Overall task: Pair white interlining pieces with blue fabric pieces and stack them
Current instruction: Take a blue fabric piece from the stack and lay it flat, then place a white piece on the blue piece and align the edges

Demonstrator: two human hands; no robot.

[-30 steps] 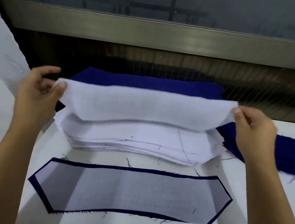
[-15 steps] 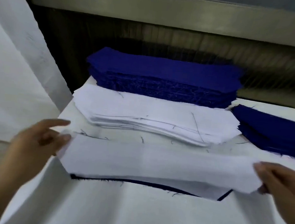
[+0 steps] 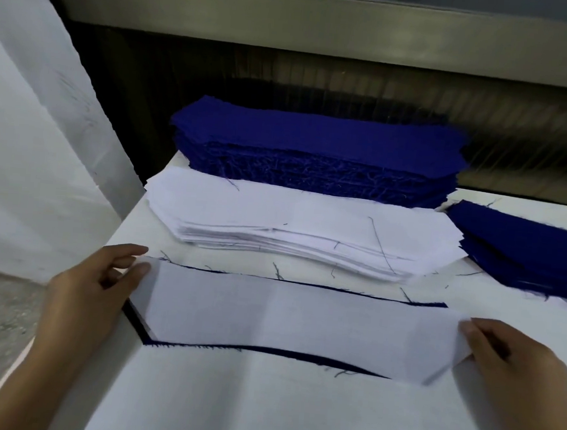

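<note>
While I pinch its ends, the white interlining piece (image 3: 294, 317) covers the blue fabric piece (image 3: 134, 322).
Left hand (image 3: 93, 288), right hand (image 3: 508, 361): thumb-and-finger grip; pair lies mid-worktop (image 3: 260, 409), white stack (image 3: 291, 222) nearer the far edge.

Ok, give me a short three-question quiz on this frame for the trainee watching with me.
1. True or false: the white interlining piece covers a blue fabric piece whose edge shows along its near and far sides.
2. What sits directly behind the white interlining stack? A) a tall blue stack B) scissors C) a thread cone
3. Fill in: the piece's ends are pinched by the left hand and the ____ hand.

Key: 1 true; 2 A; 3 right, the right hand.
</note>
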